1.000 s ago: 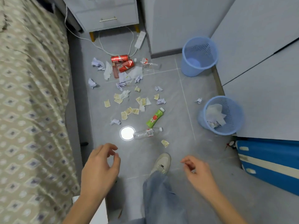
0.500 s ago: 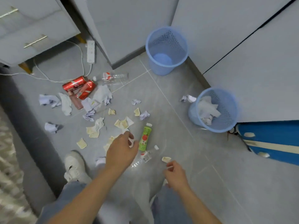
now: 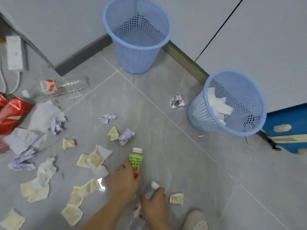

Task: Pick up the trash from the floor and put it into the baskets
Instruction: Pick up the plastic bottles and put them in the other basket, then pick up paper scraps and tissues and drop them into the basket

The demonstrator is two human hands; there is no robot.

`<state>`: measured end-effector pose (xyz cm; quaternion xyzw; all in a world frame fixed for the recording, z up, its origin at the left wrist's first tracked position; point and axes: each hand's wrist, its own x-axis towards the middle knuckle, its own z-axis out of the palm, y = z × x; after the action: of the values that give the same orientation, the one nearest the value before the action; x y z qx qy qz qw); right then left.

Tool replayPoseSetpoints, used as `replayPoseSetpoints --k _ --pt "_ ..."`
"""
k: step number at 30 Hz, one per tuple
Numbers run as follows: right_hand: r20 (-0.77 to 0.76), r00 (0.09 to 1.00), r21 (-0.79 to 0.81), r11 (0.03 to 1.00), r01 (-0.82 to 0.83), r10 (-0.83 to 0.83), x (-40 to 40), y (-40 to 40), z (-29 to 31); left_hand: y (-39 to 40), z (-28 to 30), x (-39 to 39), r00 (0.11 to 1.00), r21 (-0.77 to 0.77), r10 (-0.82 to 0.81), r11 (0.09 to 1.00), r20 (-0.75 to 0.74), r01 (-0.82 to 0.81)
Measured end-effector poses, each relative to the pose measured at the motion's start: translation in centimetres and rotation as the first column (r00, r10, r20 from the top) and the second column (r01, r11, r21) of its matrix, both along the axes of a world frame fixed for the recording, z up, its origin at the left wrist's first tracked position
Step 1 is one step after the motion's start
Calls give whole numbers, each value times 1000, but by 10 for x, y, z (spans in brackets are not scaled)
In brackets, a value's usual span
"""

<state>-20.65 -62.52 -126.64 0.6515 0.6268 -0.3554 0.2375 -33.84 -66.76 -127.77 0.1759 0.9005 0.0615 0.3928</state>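
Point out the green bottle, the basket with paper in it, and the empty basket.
green bottle (image 3: 136,161): head view, on its label.
basket with paper (image 3: 249,130): head view, on its front rim.
empty basket (image 3: 132,58): head view, on its outer wall.

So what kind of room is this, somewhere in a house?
Probably a room in a home: grey tiled floor, pale cabinet doors, a power strip by the wall and two blue baskets.

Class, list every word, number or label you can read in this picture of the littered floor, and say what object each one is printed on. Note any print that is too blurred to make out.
"00%HPP" (first digit hidden): on the green bottle under the left hand.
Chinese characters below it: too blurred.
Clear bottle label: red and white, unreadable.
Red cans: print blurred.
Printed paper: too small.
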Motion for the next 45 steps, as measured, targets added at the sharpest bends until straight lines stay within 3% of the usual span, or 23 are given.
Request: replayPoseSetpoints --k 2,5,9,11,15,17,20,23,28,32,34,38,42,45 --pt "-62 997 -24 999 39 -41 -3 1 17 -7 14 -1 997 18 67 998 40 -67" --pt "-151 984 8 996 94 -92 -17 17 64 -17 60 -20 948 110 288 947 135 -303" --pt "-250 966 117 988 97 -65 -66 58 174 -21 155 -81 890 375 428 807 159 -455" --pt "-374 927 185 978 100 -25 -101 82 239 -10 214 -127 866 495 467 718 179 -490" --pt "-671 738 280 946 164 71 -186 138 339 42 303 -223 860 723 471 524 194 -450" --pt "-770 621 342 917 206 148 -242 178 357 80 325 -272 858 816 483 419 172 -399" --pt "-851 458 407 874 264 258 -318 242 350 135 325 -331 838 872 530 342 128 -349" --pt "-844 413 461 857 229 343 -379 302 311 184 287 -367 823 843 552 373 134 -387" --pt "-673 559 556 830 -52 485 -420 348 222 230 219 -372 824 739 560 519 85 -429" --pt "-544 589 585 773 -244 598 -427 358 182 248 193 -371 879 605 472 722 -75 -336" --pt "-506 590 578 755 -310 629 -428 360 172 251 184 -372 895 549 433 776 -105 -311" --pt "-515 549 593 736 -326 658 -410 349 183 243 191 -361 906 574 410 770 -107 -280" --pt "-582 442 677 708 -202 683 -332 301 221 191 218 -323 888 711 432 674 -160 -200" --pt "-573 567 561 788 -255 592 -229 239 224 119 231 -269 895 687 435 681 -102 -253"
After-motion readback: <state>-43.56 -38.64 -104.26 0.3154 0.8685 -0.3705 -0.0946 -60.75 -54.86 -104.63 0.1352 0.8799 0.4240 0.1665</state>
